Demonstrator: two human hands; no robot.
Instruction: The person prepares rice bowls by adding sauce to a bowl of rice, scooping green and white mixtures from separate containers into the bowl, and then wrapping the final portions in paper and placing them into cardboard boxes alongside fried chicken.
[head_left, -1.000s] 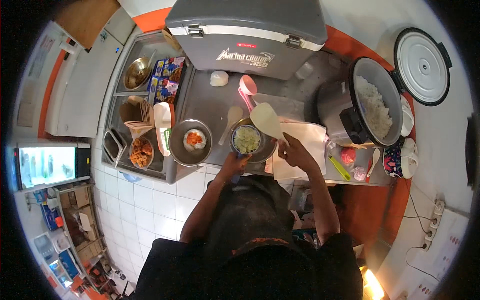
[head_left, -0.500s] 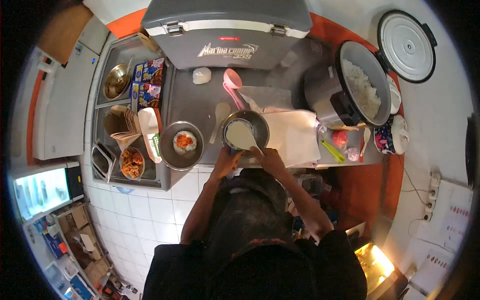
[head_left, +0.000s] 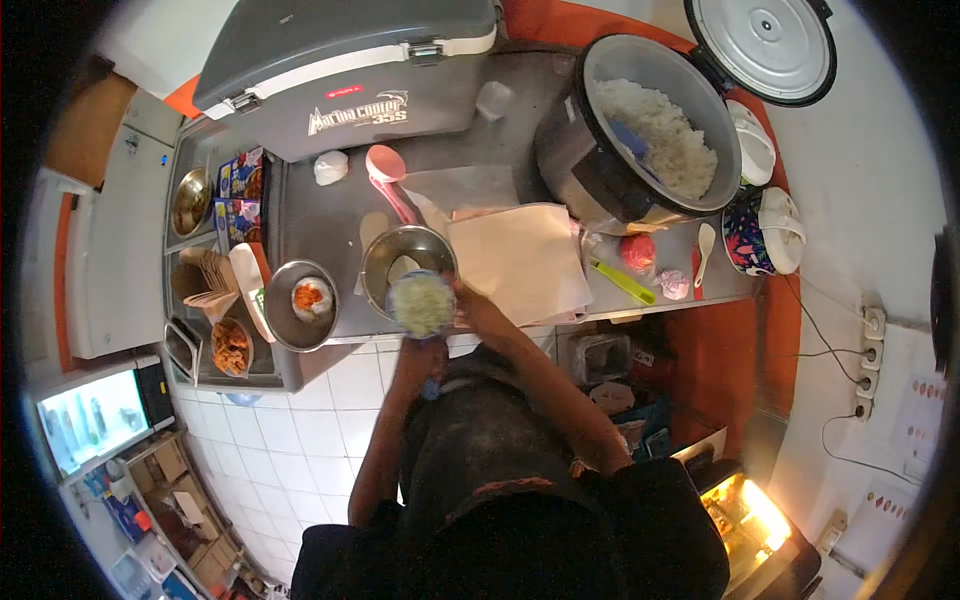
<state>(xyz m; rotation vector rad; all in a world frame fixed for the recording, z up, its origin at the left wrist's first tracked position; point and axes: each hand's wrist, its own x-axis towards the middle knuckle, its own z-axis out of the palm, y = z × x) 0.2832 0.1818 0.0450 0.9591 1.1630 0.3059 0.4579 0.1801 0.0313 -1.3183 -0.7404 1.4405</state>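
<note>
My left hand point(head_left: 424, 358) is closed around the blue handle of a round scoop point(head_left: 422, 303), heaped with pale, rice-like food and held at the counter's front edge. A metal bowl point(head_left: 440, 242) stands just behind the scoop, which overlaps its near rim. Inside that bowl shows the blade of a cream spatula point(head_left: 402, 267); the scoop hides its handle. Against the scoop's right side is my right hand point(head_left: 473, 308), its fingers partly hidden and closed, apparently on the spatula's handle. To the left, a second metal bowl point(head_left: 283, 330) holds white food topped with orange.
A large rice cooker point(head_left: 570, 165) with its lid up holds rice and a blue paddle. Sheets of paper point(head_left: 520, 260) lie right of the bowl. A pink ladle point(head_left: 386, 163), a grey cooler box point(head_left: 370, 110) and a tray of packages and fried food point(head_left: 231, 347) surround the work spot.
The left hand has brought up the filled scoop in front of the bowl. The spatula blade has dropped from above the bowl into it. The whole view has shifted and turned.
</note>
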